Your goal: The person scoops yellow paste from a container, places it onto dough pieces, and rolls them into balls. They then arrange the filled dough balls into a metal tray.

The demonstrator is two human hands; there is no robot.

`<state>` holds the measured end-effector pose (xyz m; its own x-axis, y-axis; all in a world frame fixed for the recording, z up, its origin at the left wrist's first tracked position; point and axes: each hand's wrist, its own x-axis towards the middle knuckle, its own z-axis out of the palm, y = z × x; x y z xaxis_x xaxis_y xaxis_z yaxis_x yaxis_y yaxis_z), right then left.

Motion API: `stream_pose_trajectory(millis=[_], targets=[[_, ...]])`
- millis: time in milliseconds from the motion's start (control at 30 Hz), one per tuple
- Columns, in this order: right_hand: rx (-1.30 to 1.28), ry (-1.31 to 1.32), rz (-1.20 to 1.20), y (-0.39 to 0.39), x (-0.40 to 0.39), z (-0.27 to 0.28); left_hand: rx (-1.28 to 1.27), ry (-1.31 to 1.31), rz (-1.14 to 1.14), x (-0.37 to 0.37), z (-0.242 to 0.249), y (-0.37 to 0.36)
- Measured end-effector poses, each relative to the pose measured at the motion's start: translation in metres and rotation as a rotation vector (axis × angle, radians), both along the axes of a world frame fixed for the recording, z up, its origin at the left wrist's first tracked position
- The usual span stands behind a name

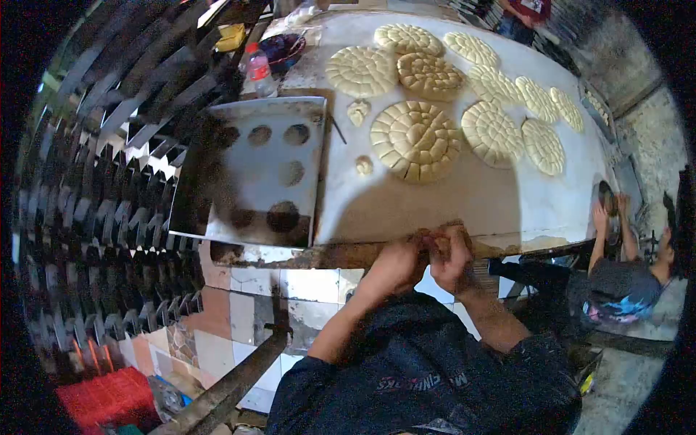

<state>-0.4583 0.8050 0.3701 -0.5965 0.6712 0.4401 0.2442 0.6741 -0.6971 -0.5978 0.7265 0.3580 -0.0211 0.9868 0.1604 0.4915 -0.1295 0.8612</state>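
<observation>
While both our hands meet just below the centre of the frame, the fingers of the left hand (397, 262) and the right hand (452, 259) curl inward, their tips drawn close together. We cannot tell whether they pinch something small or only touch each other; shadow and blur hide what lies between. Judging by the pose, the step in hand looks like fine fingertip work over the near edge of the worktable (428, 210), and we think the next move calls for a light touch and for keeping our wrists off the soft dough.

Beyond our fingers, in the upper middle of the frame, the nearest scored dough round (417, 140) lies flat on the worktable, well apart from us. It is pale and smooth, cut into many small blocks. Two dough lumps (364, 165) sit near its left side, and other scored rounds (491, 133) spread toward the upper right, one browner round (431, 75) among them. Farther out, at the left, we see a baking tray (239, 156) with dark circular patches.
</observation>
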Motion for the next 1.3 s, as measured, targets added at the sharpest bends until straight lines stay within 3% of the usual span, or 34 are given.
stream_pose_trajectory(millis=[33,100,167,200,233,300,333,367,433,500,533,600,667,700,767,867,967,1000,1033,1067,1100,1133,1233,1300], targets=[[0.287,-0.025,0.034,0.013,0.007,-0.002,0.036,0.070,0.008,0.006,0.003,0.010],[0.251,0.090,0.047,0.037,0.017,-0.004,-0.032,0.161,-0.003,0.011,0.019,0.032],[0.179,0.018,-0.088,0.068,0.030,-0.012,-0.387,0.353,-0.373,0.007,0.047,0.071],[0.274,0.003,-0.077,0.091,0.034,-0.034,-0.224,0.198,-0.388,0.006,0.037,0.081],[0.246,0.007,-0.102,0.122,0.034,-0.053,-0.251,0.204,-0.414,0.007,0.041,0.088],[0.042,-0.027,-0.310,0.170,0.039,-0.083,-0.340,-0.531,-0.584,0.014,0.053,0.095],[0.024,-0.016,-0.328,0.182,0.048,-0.088,-0.370,-0.519,-0.444,0.018,0.045,0.098],[-0.135,0.044,-0.373,0.194,0.057,-0.089,-0.386,-0.510,-0.445,0.017,0.026,0.110],[-0.329,0.090,-0.414,0.198,0.090,-0.110,0.077,0.362,0.171,0.014,-0.045,0.115],[-0.386,-0.240,-0.044,0.198,0.133,-0.148,-0.157,0.381,0.329,-0.003,-0.148,0.062],[-0.402,-0.240,-0.040,0.208,0.152,-0.152,-0.231,0.484,0.371,-0.010,-0.163,0.040],[0.351,-0.353,0.463,0.226,0.176,-0.147,-0.249,0.813,0.420,-0.037,-0.166,0.018],[0.298,-0.401,0.416,0.256,0.162,-0.134,-0.185,1.038,0.491,-0.075,-0.164,0.038],[0.252,-0.453,0.344,0.269,0.147,-0.134,-0.170,1.028,0.508,-0.091,-0.167,0.059],[0.229,-0.381,0.270,0.277,0.095,-0.144,-0.333,0.175,0.542,-0.109,-0.220,0.088],[0.192,-0.313,0.189,0.243,0.047,-0.160,-0.252,0.414,0.502,-0.022,-0.153,0.153],[0.275,-0.315,0.279,0.194,0.067,-0.168,-0.201,0.716,0.266,0.018,-0.139,0.109],[0.261,-0.266,0.407,0.200,0.091,-0.174,-0.274,0.652,0.254,0.013,-0.169,0.071],[0.244,-0.219,0.536,0.210,0.108,-0.180,-0.502,0.640,0.196,-0.007,-0.168,0.066],[0.253,-0.221,0.546,0.217,0.103,-0.178,-0.730,0.643,0.127,-0.028,-0.166,0.063],[0.264,-0.242,0.426,0.231,0.093,-0.171,-1.115,0.685,-0.004,-0.054,-0.132,0.084],[0.270,-0.264,0.302,0.246,0.081,-0.162,-0.435,0.657,0.384,-0.073,-0.146,0.064],[0.292,-0.342,-0.072,0.269,0.050,-0.142,-0.354,0.664,0.370,-0.086,-0.147,0.117],[0.311,-0.328,-0.157,0.252,0.027,-0.141,-0.189,0.656,0.441,-0.069,-0.158,0.139]])
